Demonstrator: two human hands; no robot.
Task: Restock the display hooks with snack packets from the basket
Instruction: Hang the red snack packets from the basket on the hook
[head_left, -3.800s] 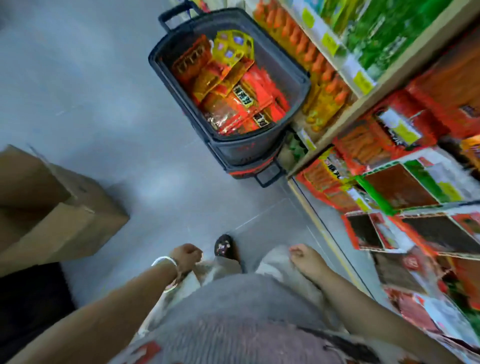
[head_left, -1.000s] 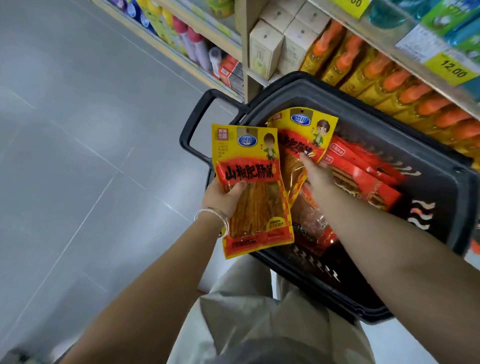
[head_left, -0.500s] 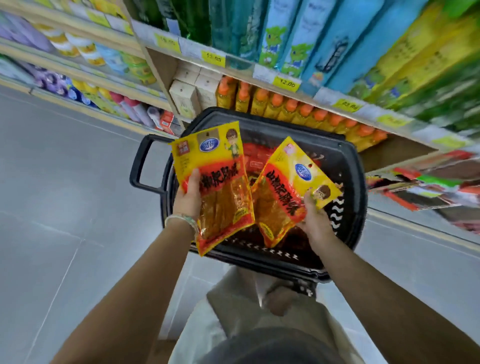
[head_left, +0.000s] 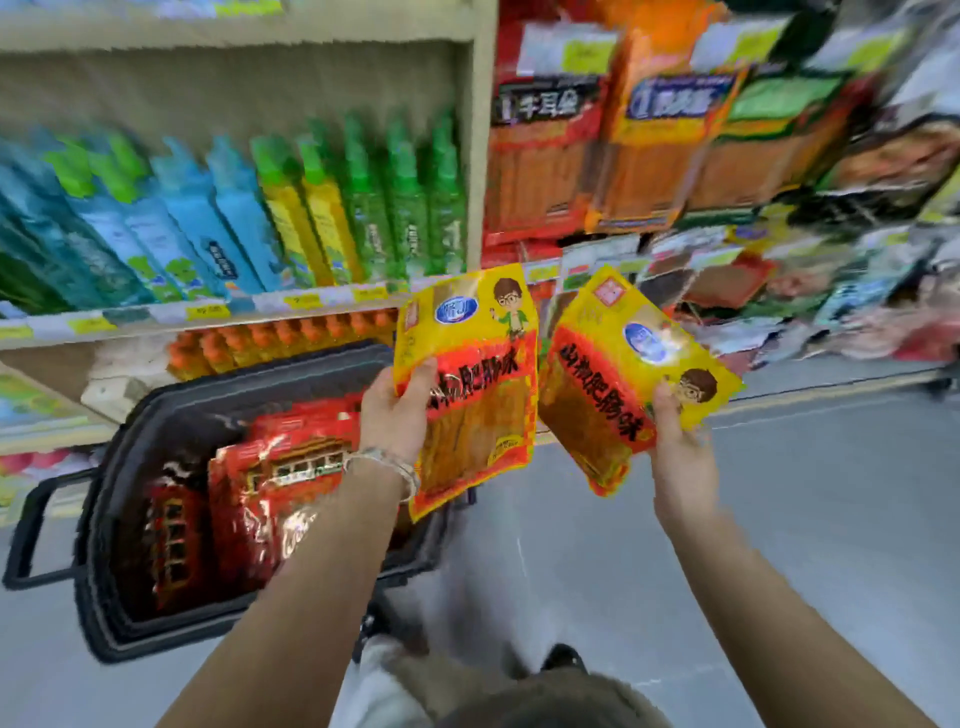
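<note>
My left hand (head_left: 396, 410) grips a yellow-and-red snack packet (head_left: 470, 384) by its left edge, held upright. My right hand (head_left: 678, 447) grips a second yellow-and-red snack packet (head_left: 618, 374), tilted to the right. Both packets are up in front of the shelving, right of the dark basket (head_left: 104, 519). The basket stands on the floor at lower left and holds several red packets (head_left: 270, 483). Hanging snack packets on the display hooks (head_left: 649, 145) fill the upper right, blurred.
A shelf unit on the left carries blue, yellow and green boxes (head_left: 249, 218), with orange-capped bottles (head_left: 291, 338) on the shelf below. A wooden upright (head_left: 480, 130) divides shelves from the hook display. Grey floor (head_left: 831, 493) lies to the right.
Both hands have lifted a packet each out of the basket. The view has swung right and up, so the basket now sits at lower left and the hanging display has come into view.
</note>
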